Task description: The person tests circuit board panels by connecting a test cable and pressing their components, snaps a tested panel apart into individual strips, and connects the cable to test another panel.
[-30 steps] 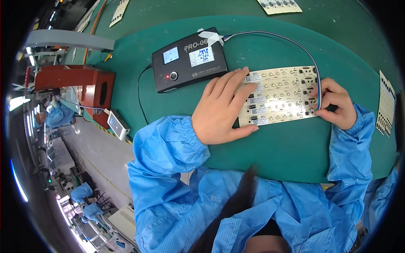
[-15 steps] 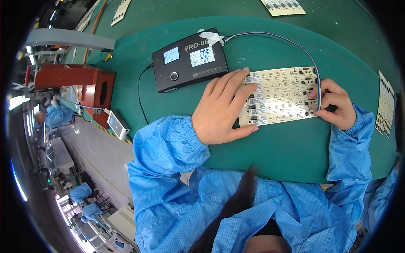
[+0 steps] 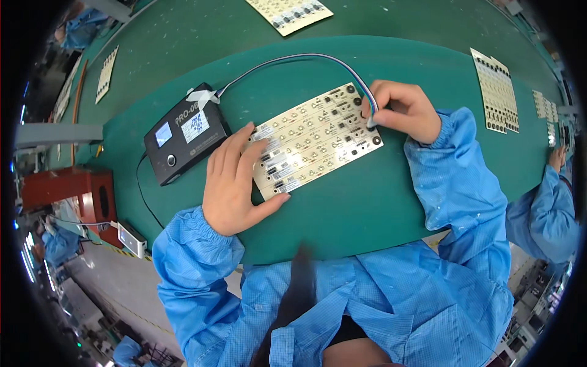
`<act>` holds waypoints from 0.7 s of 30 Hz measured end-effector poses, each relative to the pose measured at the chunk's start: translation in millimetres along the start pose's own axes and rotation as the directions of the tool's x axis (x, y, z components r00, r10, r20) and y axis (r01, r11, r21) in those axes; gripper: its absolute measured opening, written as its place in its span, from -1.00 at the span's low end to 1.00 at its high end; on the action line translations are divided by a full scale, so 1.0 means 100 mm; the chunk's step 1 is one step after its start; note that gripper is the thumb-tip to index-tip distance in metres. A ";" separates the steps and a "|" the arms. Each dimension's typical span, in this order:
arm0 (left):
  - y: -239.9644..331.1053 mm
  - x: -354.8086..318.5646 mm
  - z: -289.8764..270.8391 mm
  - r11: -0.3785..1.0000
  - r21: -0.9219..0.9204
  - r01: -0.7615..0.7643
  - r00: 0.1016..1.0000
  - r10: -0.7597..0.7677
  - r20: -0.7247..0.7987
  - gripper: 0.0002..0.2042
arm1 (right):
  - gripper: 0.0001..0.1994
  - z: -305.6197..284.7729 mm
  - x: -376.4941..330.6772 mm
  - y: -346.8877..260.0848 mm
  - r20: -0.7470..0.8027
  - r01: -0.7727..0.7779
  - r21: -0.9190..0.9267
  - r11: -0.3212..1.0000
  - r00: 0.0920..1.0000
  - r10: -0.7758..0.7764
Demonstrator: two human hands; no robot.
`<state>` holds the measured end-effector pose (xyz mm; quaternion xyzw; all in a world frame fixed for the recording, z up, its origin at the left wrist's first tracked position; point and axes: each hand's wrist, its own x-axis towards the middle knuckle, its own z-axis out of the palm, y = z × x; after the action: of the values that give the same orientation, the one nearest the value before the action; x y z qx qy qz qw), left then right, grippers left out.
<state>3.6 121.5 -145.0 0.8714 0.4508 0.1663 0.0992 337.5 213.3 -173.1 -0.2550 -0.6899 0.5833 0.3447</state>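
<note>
A cream circuit board panel (image 3: 315, 144) made of several joined strips lies tilted on the green mat. My left hand (image 3: 232, 180) rests on its left end, fingers spread over the labels and thumb at the near edge. At the right end, my right hand (image 3: 406, 110) pinches the end of a multi-wire cable (image 3: 306, 56) between thumb and fingers. That end is at the panel's right edge, by the round black parts; whether it is seated is hidden. The cable arches back to a black box (image 3: 183, 137) with a lit screen and a knob, left of the panel.
Other board panels lie at the far edge (image 3: 290, 13), at the right (image 3: 496, 92) and far left (image 3: 107, 74). A red-brown metal housing (image 3: 70, 196) and a small white device (image 3: 129, 238) stand at the left. A co-worker's blue sleeve (image 3: 547, 199) shows at the right.
The whole view has shifted and turned. My right hand and the cable end have moved from the panel's near right corner slightly farther up its right edge. My left hand still presses the left end.
</note>
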 end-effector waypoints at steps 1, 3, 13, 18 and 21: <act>0.03 0.00 -0.03 1.000 -0.016 0.027 1.000 -0.027 -0.008 -0.21 | -0.91 0.02 0.00 -0.02 -0.055 -0.034 0.116 0.993 0.998 0.041; 0.08 0.01 -0.10 0.999 -0.017 0.032 0.999 -0.032 -0.018 -0.21 | -0.91 -0.03 0.01 -0.04 -0.101 -0.034 0.158 0.987 0.994 0.050; 0.22 -0.13 -0.56 0.064 -0.817 0.574 0.818 -0.103 0.566 -0.12 | -0.61 0.09 -0.06 -0.46 -0.449 0.150 -0.384 0.911 0.832 -0.326; 0.27 -0.22 -0.61 -0.131 -0.799 0.587 0.804 -0.018 0.594 -0.07 | -0.60 0.38 -0.14 -0.99 -0.070 0.138 0.152 0.979 0.989 -0.128; 0.26 -0.32 -0.56 -0.317 -0.765 0.561 0.818 0.069 0.571 -0.12 | -0.71 0.59 -0.14 -1.16 -0.098 0.116 0.178 0.977 0.990 -0.099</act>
<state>-15.2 81.3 -91.1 0.3331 0.2927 0.2446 0.8623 306.6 144.2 -66.7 -0.2101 -0.6300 0.6130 0.4280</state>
